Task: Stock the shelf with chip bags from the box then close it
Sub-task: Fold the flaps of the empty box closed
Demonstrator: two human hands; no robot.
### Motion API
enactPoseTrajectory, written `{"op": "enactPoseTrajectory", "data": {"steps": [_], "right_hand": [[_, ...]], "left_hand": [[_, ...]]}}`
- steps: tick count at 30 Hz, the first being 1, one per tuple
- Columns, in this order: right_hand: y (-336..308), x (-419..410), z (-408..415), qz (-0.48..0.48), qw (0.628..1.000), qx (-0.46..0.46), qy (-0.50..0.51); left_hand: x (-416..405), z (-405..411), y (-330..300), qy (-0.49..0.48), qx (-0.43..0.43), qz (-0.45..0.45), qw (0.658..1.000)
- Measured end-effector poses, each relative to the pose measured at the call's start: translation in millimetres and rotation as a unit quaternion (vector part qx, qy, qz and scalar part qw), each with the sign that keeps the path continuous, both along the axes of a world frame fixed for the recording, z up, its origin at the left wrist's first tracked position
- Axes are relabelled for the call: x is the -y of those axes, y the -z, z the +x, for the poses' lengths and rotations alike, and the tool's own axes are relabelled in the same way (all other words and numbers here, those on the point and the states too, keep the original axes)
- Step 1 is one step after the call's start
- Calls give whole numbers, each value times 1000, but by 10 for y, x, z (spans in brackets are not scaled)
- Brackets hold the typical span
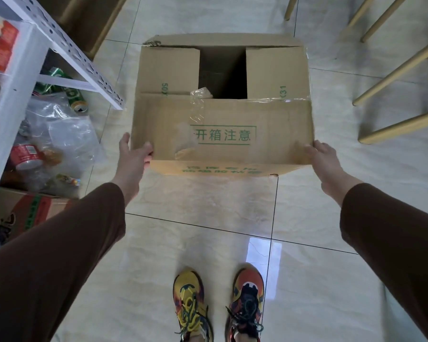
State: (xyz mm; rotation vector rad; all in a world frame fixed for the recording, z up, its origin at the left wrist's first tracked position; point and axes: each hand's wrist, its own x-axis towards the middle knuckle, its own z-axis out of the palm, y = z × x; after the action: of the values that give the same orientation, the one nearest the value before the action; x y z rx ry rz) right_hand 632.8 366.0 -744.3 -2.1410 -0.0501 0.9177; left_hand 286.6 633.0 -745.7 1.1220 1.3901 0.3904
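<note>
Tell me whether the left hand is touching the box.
Touching. The head view shows the left hand with fingers curled against the box's near left corner.

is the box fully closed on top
No, the box has a dark gap between its side flaps, with only the near flap folded down.
</note>
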Motion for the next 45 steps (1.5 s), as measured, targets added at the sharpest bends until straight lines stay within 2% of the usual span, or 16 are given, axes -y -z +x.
{"op": "enactPoseTrajectory", "data": {"steps": [2, 3, 5, 6, 7, 10, 12, 15, 18, 22, 26, 29, 35, 40, 43, 45], "right_hand": [[24, -25, -143, 26, 999, -28, -4], [39, -41, -231, 32, 999, -22, 7], [51, -54, -447, 9, 999, 15, 35], [38, -49, -572, -14, 999, 33, 37], [70, -9, -687, -42, 998, 45, 26], [98, 166, -973, -128, 989, 25, -62], [119, 202, -991, -141, 986, 22, -83], [189, -6, -639, -56, 998, 42, -2], [134, -385, -133, 20, 998, 21, 62], [50, -848, 372, 50, 995, -21, 85], [-49, -992, 510, 141, 971, -74, 177], [-17, -928, 552, 162, 963, -70, 206], [-142, -704, 535, 162, 977, -47, 133], [-84, -487, 357, 119, 991, -38, -39], [79, -321, 129, 66, 984, 71, -150], [155, -233, 51, 25, 978, 98, -182]], "left_hand": [[150, 79, 73, 95, -54, 86, 990], [226, 121, 111, 162, -108, 145, 970], [411, 220, 154, 303, -237, 271, 882], [515, 289, 163, 348, -260, 307, 847], [621, 362, 164, 379, -248, 316, 833], [907, 570, 190, 436, -185, 293, 830], [1036, 640, 243, 461, -194, 291, 816], [1119, 588, 343, 493, -239, 301, 781], [1121, 494, 425, 506, -252, 324, 758], [1129, 450, 402, 529, -242, 319, 748], [1062, 332, 370, 599, -221, 316, 702], [1066, 376, 384, 598, -226, 310, 703], [1240, 653, 370, 576, -248, 297, 720], [1631, 1139, 376, 527, -264, 310, 746], [1757, 1384, 315, 516, -266, 306, 755], [1671, 1371, 261, 520, -249, 304, 758]]}}
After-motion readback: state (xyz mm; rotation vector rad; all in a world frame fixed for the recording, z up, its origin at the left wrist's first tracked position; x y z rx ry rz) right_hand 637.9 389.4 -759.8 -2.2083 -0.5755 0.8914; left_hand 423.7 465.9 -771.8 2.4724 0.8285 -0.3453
